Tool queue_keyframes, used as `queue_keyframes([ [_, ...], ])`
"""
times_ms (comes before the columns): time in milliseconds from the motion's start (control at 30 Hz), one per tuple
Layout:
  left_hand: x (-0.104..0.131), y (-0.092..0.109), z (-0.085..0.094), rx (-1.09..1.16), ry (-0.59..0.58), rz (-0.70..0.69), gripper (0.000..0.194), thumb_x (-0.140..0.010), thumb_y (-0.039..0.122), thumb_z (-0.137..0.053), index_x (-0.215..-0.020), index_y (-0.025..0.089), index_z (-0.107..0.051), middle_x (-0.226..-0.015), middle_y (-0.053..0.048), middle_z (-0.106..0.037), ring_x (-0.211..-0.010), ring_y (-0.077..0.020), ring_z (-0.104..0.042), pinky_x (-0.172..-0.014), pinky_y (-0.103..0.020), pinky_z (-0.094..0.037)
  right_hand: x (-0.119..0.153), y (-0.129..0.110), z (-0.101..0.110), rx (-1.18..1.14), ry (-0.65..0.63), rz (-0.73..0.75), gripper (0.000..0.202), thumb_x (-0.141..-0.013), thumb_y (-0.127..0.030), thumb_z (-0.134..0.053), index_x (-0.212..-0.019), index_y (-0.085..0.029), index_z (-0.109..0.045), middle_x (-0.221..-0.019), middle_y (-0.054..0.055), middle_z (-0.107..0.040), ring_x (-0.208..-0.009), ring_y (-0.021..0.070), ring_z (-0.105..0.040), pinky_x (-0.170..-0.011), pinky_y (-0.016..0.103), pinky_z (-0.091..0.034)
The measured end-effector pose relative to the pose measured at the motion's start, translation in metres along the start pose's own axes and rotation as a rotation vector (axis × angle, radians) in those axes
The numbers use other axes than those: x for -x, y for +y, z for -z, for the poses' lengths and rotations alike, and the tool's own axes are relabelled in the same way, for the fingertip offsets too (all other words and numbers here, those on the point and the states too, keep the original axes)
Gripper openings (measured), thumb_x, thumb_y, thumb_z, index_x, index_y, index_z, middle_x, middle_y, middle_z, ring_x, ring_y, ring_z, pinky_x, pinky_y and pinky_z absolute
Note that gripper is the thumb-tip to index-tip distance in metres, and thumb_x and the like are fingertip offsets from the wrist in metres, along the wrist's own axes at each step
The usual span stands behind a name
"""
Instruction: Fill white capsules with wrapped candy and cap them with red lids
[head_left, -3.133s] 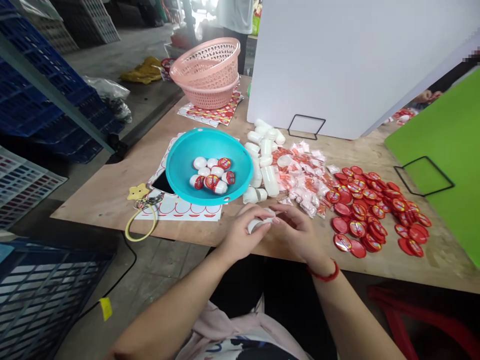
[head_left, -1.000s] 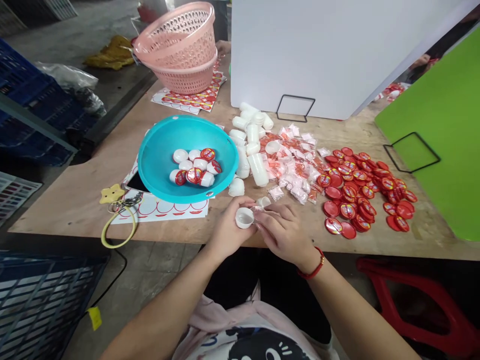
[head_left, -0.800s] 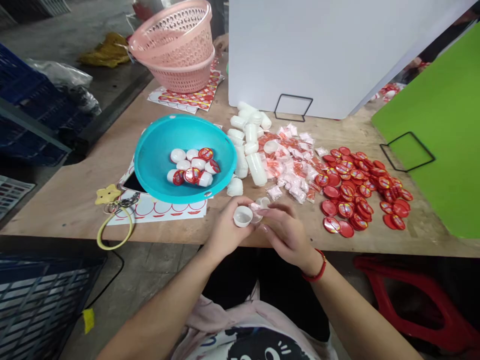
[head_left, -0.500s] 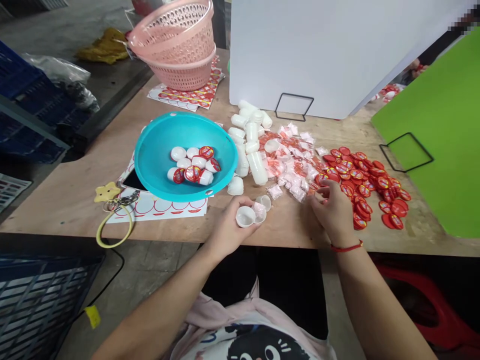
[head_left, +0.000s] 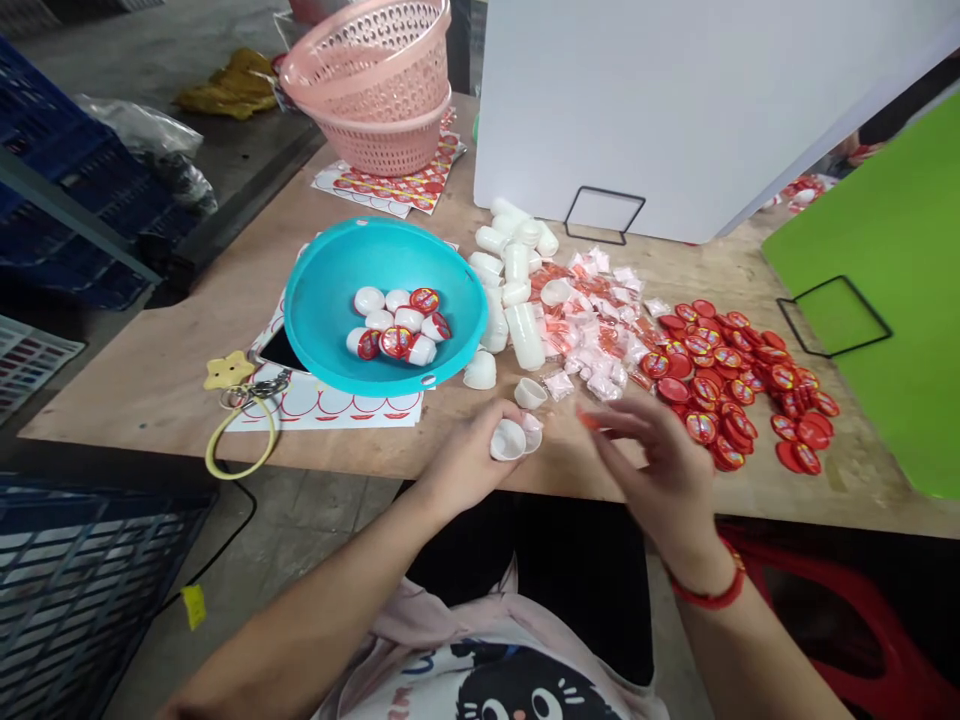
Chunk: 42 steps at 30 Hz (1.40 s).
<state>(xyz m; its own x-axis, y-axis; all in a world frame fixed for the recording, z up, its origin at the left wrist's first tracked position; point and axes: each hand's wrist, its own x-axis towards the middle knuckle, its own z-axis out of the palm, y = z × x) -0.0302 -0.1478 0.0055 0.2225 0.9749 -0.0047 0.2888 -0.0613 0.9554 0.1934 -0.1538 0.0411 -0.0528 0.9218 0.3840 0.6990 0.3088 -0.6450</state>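
Observation:
My left hand [head_left: 472, 452] is closed around two small white plastic cups [head_left: 508, 440] just above the table's front edge. A pale pink packet [head_left: 532, 423] shows in the farther cup. Another white cup [head_left: 530, 393] sits on the table just beyond that hand. My right hand [head_left: 660, 465], slightly blurred, pinches a small orange-red packet [head_left: 588, 419] between thumb and fingers, to the right of the cups. Beyond it lies a heap of pink and orange-red packets [head_left: 592, 350]. Red round lids [head_left: 705, 375] with printed labels are piled to the right.
A turquoise basin [head_left: 315, 330] at left holds several white-and-red capped capsules [head_left: 395, 342]. Stacked white cups [head_left: 517, 265] lie beside it. Pink baskets [head_left: 390, 145] stand at the back; white [head_left: 637, 110] and green [head_left: 892, 300] boards stand behind. A yellow key ring [head_left: 225, 440] lies left.
My right hand has lifted from the packets and lids and come nearer the cups with the orange-red packet. The view has shifted slightly; the farthest cup now sits apart from my left hand.

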Motion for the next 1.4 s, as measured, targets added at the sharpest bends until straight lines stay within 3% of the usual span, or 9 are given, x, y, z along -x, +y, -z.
queue_keyframes([
  [100, 0.0, 0.001, 0.001, -0.024, 0.003, 0.025, 0.02, -0.082, 0.02, -0.071, -0.096, 0.025, -0.057, -0.093, 0.005, -0.073, -0.082, -0.0157, -0.068, -0.068, -0.024, -0.045, 0.011, -0.02, -0.031, -0.018, -0.118, 0.218, 0.024, -0.095, -0.019, -0.064, -0.118, -0.026, -0.061, -0.109, 0.004, -0.076, -0.092, 0.0211, -0.075, -0.079, 0.035, -0.061],
  [267, -0.002, 0.002, 0.002, -0.075, 0.043, 0.054, 0.018, -0.081, 0.022, -0.069, -0.089, 0.025, -0.053, -0.081, 0.006, -0.068, -0.073, -0.0155, -0.065, -0.063, -0.025, -0.042, 0.019, -0.017, -0.063, 0.065, -0.066, 0.349, 0.031, -0.098, -0.011, -0.055, -0.127, -0.024, -0.057, -0.117, 0.008, -0.074, -0.104, 0.0234, -0.071, -0.089, 0.04, -0.061],
  [567, -0.003, -0.002, 0.0, -0.069, 0.035, -0.034, 0.02, -0.082, 0.017, -0.07, -0.096, 0.026, -0.059, -0.106, 0.001, -0.072, -0.097, -0.0185, -0.069, -0.081, -0.029, -0.051, 0.03, -0.014, -0.06, 0.143, -0.209, 0.397, 0.042, -0.097, -0.011, -0.049, -0.139, -0.014, -0.047, -0.128, 0.016, -0.067, -0.114, 0.0289, -0.061, -0.093, 0.049, -0.058],
  [700, 0.001, -0.007, 0.016, -0.145, 0.17, -0.099, 0.024, -0.075, 0.012, -0.075, -0.094, 0.024, -0.068, -0.117, -0.004, -0.064, -0.116, -0.0234, -0.061, -0.102, -0.037, -0.046, 0.025, -0.008, -0.064, 0.187, -0.183, 0.432, 0.045, -0.093, -0.009, -0.053, -0.137, -0.017, -0.053, -0.125, 0.013, -0.069, -0.125, 0.0326, -0.056, -0.11, 0.064, -0.044],
  [833, 0.015, -0.012, 0.037, -0.059, 0.274, 0.027, 0.02, -0.075, 0.019, -0.078, -0.092, 0.023, -0.069, -0.104, -0.003, -0.069, -0.103, -0.0232, -0.065, -0.097, -0.039, -0.049, 0.017, -0.003, -0.068, 0.141, -0.184, 0.514, 0.037, -0.096, -0.009, -0.054, -0.13, -0.02, -0.059, -0.12, 0.013, -0.07, -0.123, 0.0294, -0.061, -0.107, 0.056, -0.052],
  [967, 0.028, -0.006, 0.042, 0.083, 0.244, 0.129, 0.022, -0.07, 0.028, -0.085, -0.085, 0.021, -0.07, -0.117, -0.006, -0.074, -0.109, -0.0261, -0.068, -0.098, -0.04, -0.049, 0.011, -0.004, -0.063, 0.011, -0.172, 0.465, 0.034, -0.097, -0.015, -0.059, -0.129, -0.025, -0.058, -0.116, 0.011, -0.068, -0.111, 0.0253, -0.067, -0.093, 0.045, -0.061],
  [1133, 0.032, 0.012, 0.028, 0.097, 0.155, 0.227, 0.023, -0.074, 0.039, -0.083, -0.086, 0.02, -0.076, -0.096, -0.005, -0.078, -0.091, -0.0243, -0.071, -0.085, -0.037, -0.053, 0.014, -0.018, -0.043, -0.193, -0.042, 0.362, 0.063, -0.087, -0.018, -0.075, -0.142, -0.03, -0.046, -0.126, 0.011, -0.062, -0.116, 0.0263, -0.066, -0.095, 0.046, -0.062],
  [1300, 0.032, 0.03, 0.02, 0.535, -0.035, 0.257, 0.051, -0.069, 0.024, -0.087, -0.118, 0.025, -0.072, -0.102, -0.003, -0.076, -0.088, -0.0182, -0.069, -0.075, -0.027, -0.054, 0.02, -0.029, -0.029, -0.387, -0.051, 0.365, 0.073, -0.085, -0.006, -0.074, -0.146, -0.03, -0.041, -0.127, 0.008, -0.066, -0.117, 0.0251, -0.068, -0.099, 0.045, -0.061],
  [1400, 0.033, 0.04, 0.018, 0.774, -0.191, 0.353, 0.06, -0.068, 0.027, -0.089, -0.124, 0.026, -0.069, -0.116, -0.006, -0.073, -0.095, -0.0185, -0.069, -0.076, -0.025, -0.055, 0.022, -0.035, -0.024, -0.417, -0.041, 0.408, 0.071, -0.087, 0.0, -0.069, -0.145, -0.032, -0.042, -0.122, 0.006, -0.07, -0.114, 0.0236, -0.071, -0.099, 0.045, -0.062],
])
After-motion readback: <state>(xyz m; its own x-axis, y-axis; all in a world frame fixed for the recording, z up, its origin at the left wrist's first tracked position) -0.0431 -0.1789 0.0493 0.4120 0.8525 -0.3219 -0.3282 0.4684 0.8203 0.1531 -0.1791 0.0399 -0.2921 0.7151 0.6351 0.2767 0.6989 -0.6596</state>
